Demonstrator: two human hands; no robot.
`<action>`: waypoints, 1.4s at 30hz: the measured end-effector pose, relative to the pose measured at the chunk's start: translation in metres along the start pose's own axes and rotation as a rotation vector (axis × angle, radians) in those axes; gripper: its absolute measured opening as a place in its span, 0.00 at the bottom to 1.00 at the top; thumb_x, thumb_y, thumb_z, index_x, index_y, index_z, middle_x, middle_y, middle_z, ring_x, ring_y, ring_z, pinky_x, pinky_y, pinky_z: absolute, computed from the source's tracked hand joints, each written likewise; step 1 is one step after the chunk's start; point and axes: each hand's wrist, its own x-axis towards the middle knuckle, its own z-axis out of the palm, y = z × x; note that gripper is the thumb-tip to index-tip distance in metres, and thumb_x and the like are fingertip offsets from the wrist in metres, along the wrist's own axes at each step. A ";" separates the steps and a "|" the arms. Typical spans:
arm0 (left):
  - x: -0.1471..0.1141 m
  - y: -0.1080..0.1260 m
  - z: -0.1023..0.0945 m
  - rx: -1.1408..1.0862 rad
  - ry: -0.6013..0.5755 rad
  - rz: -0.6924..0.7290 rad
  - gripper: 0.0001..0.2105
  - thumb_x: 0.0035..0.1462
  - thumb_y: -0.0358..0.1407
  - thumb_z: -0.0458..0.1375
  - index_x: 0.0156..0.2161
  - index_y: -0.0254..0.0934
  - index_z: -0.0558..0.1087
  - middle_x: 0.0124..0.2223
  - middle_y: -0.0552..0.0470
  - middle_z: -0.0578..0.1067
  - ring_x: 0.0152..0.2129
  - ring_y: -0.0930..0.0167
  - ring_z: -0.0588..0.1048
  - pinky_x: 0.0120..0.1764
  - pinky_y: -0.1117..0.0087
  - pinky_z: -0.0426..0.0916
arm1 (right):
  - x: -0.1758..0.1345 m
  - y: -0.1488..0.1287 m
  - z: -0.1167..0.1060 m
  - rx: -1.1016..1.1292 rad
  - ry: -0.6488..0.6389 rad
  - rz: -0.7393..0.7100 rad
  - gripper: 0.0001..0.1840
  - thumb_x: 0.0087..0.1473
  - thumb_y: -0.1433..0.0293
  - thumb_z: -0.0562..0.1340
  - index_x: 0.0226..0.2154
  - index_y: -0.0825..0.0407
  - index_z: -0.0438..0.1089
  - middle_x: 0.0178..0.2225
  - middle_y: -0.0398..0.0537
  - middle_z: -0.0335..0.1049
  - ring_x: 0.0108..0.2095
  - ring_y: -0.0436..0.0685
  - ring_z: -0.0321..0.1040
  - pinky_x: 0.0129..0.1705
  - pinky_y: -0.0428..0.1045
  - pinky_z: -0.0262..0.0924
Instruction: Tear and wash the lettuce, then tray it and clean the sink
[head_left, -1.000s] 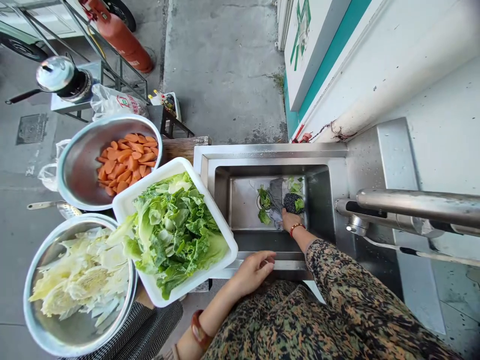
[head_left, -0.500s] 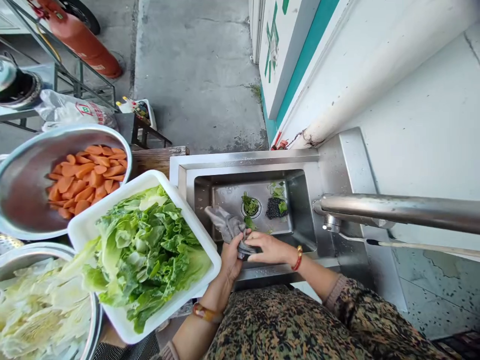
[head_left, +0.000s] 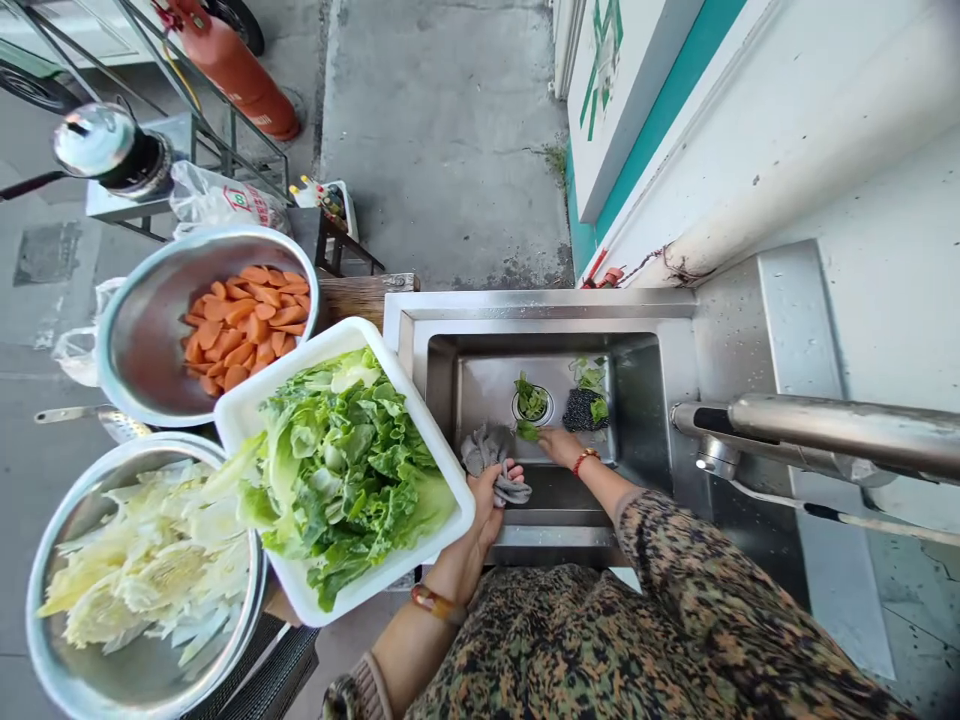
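Observation:
My left hand (head_left: 491, 495) grips a bunched grey cloth (head_left: 487, 450) over the near left part of the metal sink (head_left: 480, 385). Down in the basin, my right hand (head_left: 561, 446) has its fingers stretched toward a green leaf scrap (head_left: 527, 431); whether the fingertips touch it is unclear. Beyond that scrap, more greens (head_left: 532, 398) lie over the round drain. A dark mesh-like pad (head_left: 583, 410) rests on the basin floor to the right, with pale green leaf bits (head_left: 589, 375) beside and on it.
A white tub of lettuce leaves (head_left: 244, 410) stands left of the sink, near my left forearm. Further left are a metal bowl of sliced carrots (head_left: 135, 330) and one of cut cabbage (head_left: 49, 590). A faucet (head_left: 817, 425) juts in from the right.
My right hand has left the cloth and reached down into the basin near the leaf scraps. My left hand still holds the cloth. The whole view has shifted, showing more on the left.

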 end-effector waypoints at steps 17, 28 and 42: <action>-0.007 -0.001 -0.001 0.094 -0.106 0.019 0.05 0.49 0.23 0.60 0.33 0.29 0.72 0.26 0.46 0.78 0.23 0.70 0.79 0.28 0.70 0.77 | -0.120 -0.040 -0.077 0.956 0.729 -0.205 0.14 0.51 0.58 0.66 0.36 0.50 0.73 0.35 0.48 0.74 0.35 0.56 0.74 0.39 0.52 0.74; -0.020 -0.001 -0.005 0.152 -0.133 0.044 0.04 0.50 0.21 0.58 0.31 0.30 0.71 0.25 0.48 0.77 0.21 0.71 0.78 0.27 0.72 0.76 | -0.172 -0.088 -0.105 0.623 0.684 -0.435 0.16 0.61 0.64 0.59 0.49 0.45 0.75 0.51 0.50 0.74 0.53 0.59 0.69 0.58 0.57 0.63; -0.032 -0.001 -0.026 0.148 -0.198 0.053 0.06 0.60 0.32 0.58 0.38 0.30 0.73 0.32 0.49 0.78 0.26 0.73 0.77 0.32 0.69 0.75 | -0.168 -0.161 -0.096 0.224 0.887 -0.561 0.15 0.62 0.70 0.55 0.46 0.48 0.76 0.46 0.50 0.78 0.49 0.58 0.73 0.53 0.54 0.69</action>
